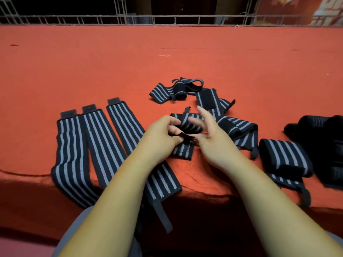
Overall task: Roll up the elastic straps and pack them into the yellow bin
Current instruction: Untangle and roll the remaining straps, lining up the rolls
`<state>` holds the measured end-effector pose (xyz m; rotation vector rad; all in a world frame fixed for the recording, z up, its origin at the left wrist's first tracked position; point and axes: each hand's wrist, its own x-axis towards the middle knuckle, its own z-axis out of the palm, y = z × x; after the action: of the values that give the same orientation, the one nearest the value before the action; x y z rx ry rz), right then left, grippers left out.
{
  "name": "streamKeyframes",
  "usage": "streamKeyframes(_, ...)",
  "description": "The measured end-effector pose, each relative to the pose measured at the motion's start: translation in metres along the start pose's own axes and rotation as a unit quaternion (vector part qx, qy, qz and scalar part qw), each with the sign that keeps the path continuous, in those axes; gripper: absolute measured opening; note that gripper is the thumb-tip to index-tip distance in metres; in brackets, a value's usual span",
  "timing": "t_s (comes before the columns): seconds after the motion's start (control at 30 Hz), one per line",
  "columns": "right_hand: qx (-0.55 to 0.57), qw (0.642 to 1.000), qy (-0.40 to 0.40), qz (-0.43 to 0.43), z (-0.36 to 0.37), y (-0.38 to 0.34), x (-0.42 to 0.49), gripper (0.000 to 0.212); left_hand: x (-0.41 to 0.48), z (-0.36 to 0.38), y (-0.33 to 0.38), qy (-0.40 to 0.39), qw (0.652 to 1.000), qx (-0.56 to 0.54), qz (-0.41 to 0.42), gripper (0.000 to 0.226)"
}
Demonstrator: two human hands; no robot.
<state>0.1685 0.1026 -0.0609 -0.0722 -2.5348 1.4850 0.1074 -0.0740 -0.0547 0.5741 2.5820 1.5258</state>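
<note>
- The left hand [163, 134] pinches the black tab at the end of a striped elastic strap [187, 123] between thumb and curled fingers, above the middle of the near edge of the red cloth-covered surface [92, 62]
- The right hand [209, 134] is beside it with fingers spread and straight, somewhat blurred; its thumb tip is next to the same tab, and whether it touches cannot be told
- The held strap is folded loosely, its lower part resting on the surface between the two wrists
- Three flat straps [100, 138] lie side by side toward the near-left, their near ends hanging over the near edge
- A loose pile of straps [207, 101] sits just beyond the hands, toward the middle of the surface
- A rolled strap [284, 158] lies near the near edge to the right of the right wrist, its loose end trailing over the edge
- A dark heap [319, 138] sits at the right edge, too dim to make out
- A metal railing [167, 20] runs along the far edge
</note>
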Motion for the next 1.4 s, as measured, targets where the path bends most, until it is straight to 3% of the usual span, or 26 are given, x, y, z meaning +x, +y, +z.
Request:
streamKeyframes(0.17,-0.039,0.996,-0.076,0.012,-0.002,0.001,-0.001,0.074,-0.010,-0.010,0.007,0.030,0.997,-0.048,0.046,0.024)
streamKeyframes(0.3,-0.065,0.992,-0.091,-0.057,-0.003,-0.002,-0.005,0.049,-0.017,-0.016,0.012,0.019,0.989,-0.145,0.025,0.022)
streamKeyframes(0.5,-0.071,0.997,0.025,-0.020,-0.001,-0.002,0.000,0.022,-0.020,-0.025,0.014,-0.019,0.973,-0.223,0.055,0.015)
streamKeyframes(0.63,-0.015,0.994,0.100,0.031,-0.004,-0.008,0.000,0.028,-0.023,-0.034,0.023,-0.005,0.968,-0.240,0.066,0.017)
streamKeyframes(0.73,0.003,0.993,0.116,0.021,-0.003,-0.013,-0.002,0.025,-0.022,-0.035,0.022,0.034,0.973,-0.222,0.055,0.018)
streamKeyframes(0.83,0.033,0.997,0.066,-0.021,-0.004,-0.016,-0.005,0.033,-0.025,-0.034,0.024,0.030,0.956,-0.293,0.018,0.021)
streamKeyframes(1.0,0.139,0.986,-0.086,-0.033,0.001,-0.016,-0.009,0.067,-0.028,-0.034,0.027,-0.020,0.934,-0.356,0.033,0.014)
streamKeyframes(1.2,0.210,0.969,-0.129,0.011,-0.002,-0.020,-0.011,0.064,-0.031,-0.038,0.025,-0.094,0.923,-0.366,0.068,0.010)
streamKeyframes(1.4,0.238,0.963,-0.125,0.028,-0.002,-0.029,-0.015,0.072,-0.033,-0.039,0.023,-0.090,0.930,-0.352,0.054,0.027)
